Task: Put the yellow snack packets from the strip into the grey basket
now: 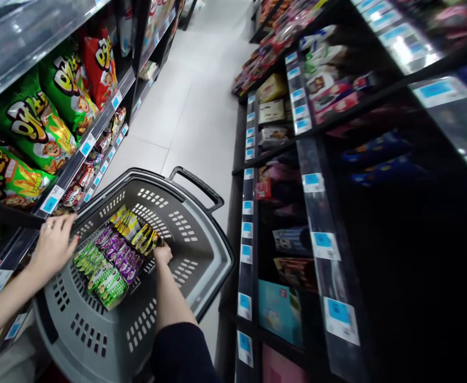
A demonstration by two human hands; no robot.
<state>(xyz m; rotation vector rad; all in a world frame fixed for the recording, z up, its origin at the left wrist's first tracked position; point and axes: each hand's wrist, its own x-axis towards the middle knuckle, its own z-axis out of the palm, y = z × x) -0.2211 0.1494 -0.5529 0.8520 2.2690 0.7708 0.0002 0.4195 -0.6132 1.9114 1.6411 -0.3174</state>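
Observation:
A grey shopping basket [213,244] with slotted walls and a black front handle fills the lower middle. Inside lie rows of small snack packets: green packets [101,274], purple packets [119,252] and yellow packets [131,223]. My right hand [163,254] reaches into the basket, its fingers closed at the right end of the yellow row; the fingertips are partly hidden. My left hand [55,242], with a ring on one finger, is at the basket's left rim, fingers loosely stretched and thumb apart. Whether it presses on the rim I cannot tell.
On the left, a shelf [107,109] with price tags holds green chip bags [37,122] and a red chip bag [101,66]. Dark shelves [313,213] with packaged goods stand close on the right. A pale tiled aisle floor [185,101] runs between them.

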